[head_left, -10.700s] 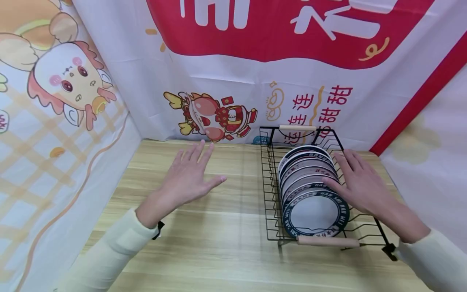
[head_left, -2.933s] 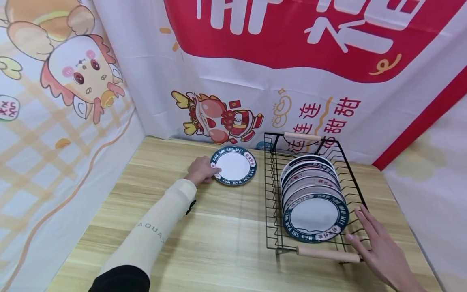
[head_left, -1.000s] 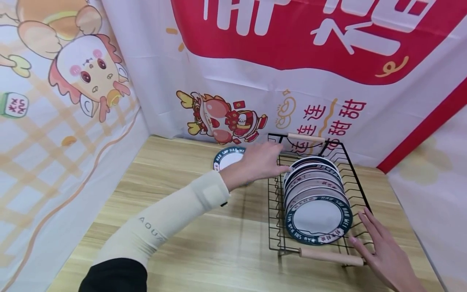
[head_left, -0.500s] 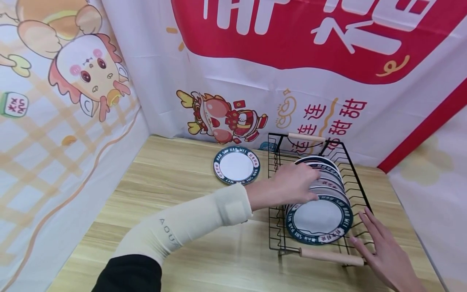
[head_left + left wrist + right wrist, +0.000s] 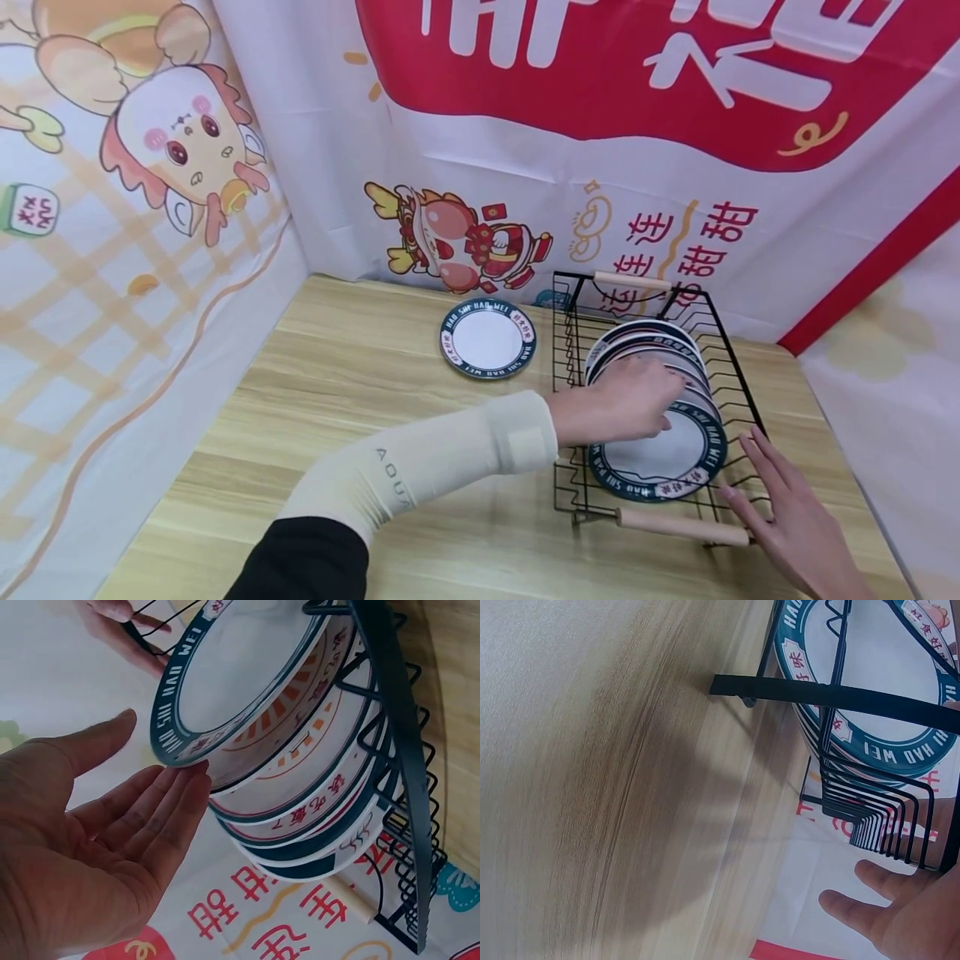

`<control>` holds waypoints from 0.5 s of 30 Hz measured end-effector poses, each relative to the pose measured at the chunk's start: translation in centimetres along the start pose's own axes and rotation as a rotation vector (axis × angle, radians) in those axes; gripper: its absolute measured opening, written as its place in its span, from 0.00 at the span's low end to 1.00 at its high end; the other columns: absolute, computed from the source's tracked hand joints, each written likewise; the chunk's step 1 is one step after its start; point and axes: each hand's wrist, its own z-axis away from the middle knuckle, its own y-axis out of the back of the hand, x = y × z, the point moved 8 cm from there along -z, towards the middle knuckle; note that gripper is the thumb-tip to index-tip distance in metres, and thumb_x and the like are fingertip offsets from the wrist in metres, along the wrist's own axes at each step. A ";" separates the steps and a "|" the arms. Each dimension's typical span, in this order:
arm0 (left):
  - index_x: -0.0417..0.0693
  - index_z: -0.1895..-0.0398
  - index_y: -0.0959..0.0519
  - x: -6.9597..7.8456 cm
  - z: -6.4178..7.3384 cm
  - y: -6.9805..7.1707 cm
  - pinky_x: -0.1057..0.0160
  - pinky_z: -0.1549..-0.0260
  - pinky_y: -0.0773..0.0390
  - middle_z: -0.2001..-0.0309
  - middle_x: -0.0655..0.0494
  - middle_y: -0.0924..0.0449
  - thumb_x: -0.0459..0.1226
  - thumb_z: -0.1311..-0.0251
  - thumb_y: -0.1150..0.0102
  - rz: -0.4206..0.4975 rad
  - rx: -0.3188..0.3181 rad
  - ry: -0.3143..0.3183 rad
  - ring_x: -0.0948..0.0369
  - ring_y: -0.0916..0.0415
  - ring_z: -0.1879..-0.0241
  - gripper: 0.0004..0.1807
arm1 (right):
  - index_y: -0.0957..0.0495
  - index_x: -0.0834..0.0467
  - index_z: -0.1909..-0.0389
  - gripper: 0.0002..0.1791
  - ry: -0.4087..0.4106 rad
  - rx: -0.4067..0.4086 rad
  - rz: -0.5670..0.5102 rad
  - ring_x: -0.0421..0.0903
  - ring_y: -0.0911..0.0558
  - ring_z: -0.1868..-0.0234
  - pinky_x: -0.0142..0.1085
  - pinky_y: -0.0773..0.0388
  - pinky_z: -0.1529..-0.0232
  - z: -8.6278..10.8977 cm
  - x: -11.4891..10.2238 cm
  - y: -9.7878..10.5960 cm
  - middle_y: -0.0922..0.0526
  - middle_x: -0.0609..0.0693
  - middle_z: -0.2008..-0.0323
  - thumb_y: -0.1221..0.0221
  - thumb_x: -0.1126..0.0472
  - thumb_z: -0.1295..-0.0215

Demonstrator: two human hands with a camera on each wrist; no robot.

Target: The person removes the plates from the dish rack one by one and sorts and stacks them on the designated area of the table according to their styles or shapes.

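Note:
A black wire dish rack (image 5: 556, 493) with wooden handles holds a row of several plates standing on edge. Over the row is my left hand (image 5: 626, 404). In the left wrist view its fingertips (image 5: 196, 771) are at the rim of the front plate (image 5: 232, 667), which has a dark green lettered border; the thumb stands apart from the rim. My right hand (image 5: 798, 521) rests with extended fingers at the rack's near right side, thumb towards the front handle (image 5: 678, 525). In the right wrist view, rack wires partly cover its fingers.
A matching green-bordered plate (image 5: 487, 337) lies flat on the wooden table (image 5: 420, 533), left of the rack near the back. Printed white cloth (image 5: 465, 142) hangs behind and on both sides.
My left hand has left the plate that it earlier laid on the table and moved right and forward to the front of the row. My right hand stays at the rack.

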 end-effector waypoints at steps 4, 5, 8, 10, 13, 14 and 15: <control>0.63 0.49 0.16 -0.2 -0.4 -0.6 0.73 0.64 0.22 0.58 0.69 0.18 0.49 0.32 0.28 -0.001 -0.011 0.009 0.70 0.25 0.61 0.13 | 0.48 0.57 0.15 0.46 0.007 0.003 -0.005 0.77 0.37 0.28 0.81 0.31 0.51 -0.2 0.1 -0.1 0.47 0.65 0.18 0.39 0.44 0.24; 0.63 0.48 0.16 -0.2 -0.5 -0.8 0.72 0.63 0.22 0.57 0.69 0.18 0.49 0.32 0.29 0.004 -0.016 0.011 0.69 0.25 0.60 0.13 | 0.49 0.56 0.15 0.46 0.003 -0.001 -0.003 0.77 0.37 0.28 0.81 0.31 0.51 -0.2 0.1 -0.2 0.48 0.65 0.17 0.40 0.44 0.24; 0.63 0.45 0.17 -0.1 -0.8 -1.3 0.71 0.59 0.21 0.55 0.70 0.17 0.47 0.30 0.30 0.017 -0.032 0.014 0.69 0.24 0.59 0.13 | 0.50 0.55 0.14 0.47 -0.005 -0.008 0.002 0.77 0.38 0.28 0.81 0.31 0.51 -0.2 0.3 -0.4 0.48 0.65 0.17 0.40 0.42 0.24; 0.64 0.43 0.18 -0.1 -1.0 -1.6 0.70 0.54 0.22 0.53 0.70 0.17 0.47 0.29 0.31 0.023 -0.048 0.014 0.69 0.23 0.57 0.15 | 0.51 0.55 0.14 0.47 -0.011 -0.015 0.006 0.77 0.38 0.28 0.81 0.31 0.51 -0.2 0.3 -0.4 0.49 0.65 0.17 0.41 0.42 0.23; 0.64 0.40 0.19 0.0 -1.3 -2.1 0.70 0.53 0.22 0.51 0.70 0.17 0.46 0.28 0.33 0.023 -0.061 0.009 0.70 0.23 0.55 0.15 | 0.51 0.55 0.14 0.47 -0.012 -0.014 0.006 0.77 0.37 0.28 0.81 0.31 0.51 -0.2 0.4 -0.4 0.48 0.66 0.17 0.40 0.42 0.24; 0.64 0.41 0.18 0.0 -1.4 -2.2 0.70 0.54 0.22 0.51 0.69 0.17 0.45 0.27 0.34 0.022 -0.063 0.009 0.70 0.23 0.55 0.15 | 0.51 0.55 0.14 0.47 -0.012 -0.014 0.005 0.78 0.37 0.28 0.81 0.31 0.51 -0.2 0.4 -0.3 0.48 0.66 0.18 0.40 0.42 0.24; 0.63 0.41 0.18 0.0 -1.4 -2.3 0.70 0.55 0.21 0.51 0.69 0.17 0.43 0.26 0.35 0.024 -0.063 0.005 0.70 0.23 0.56 0.13 | 0.51 0.55 0.14 0.47 -0.013 -0.012 0.005 0.78 0.37 0.28 0.81 0.31 0.51 -0.2 0.4 -0.3 0.48 0.66 0.18 0.40 0.42 0.24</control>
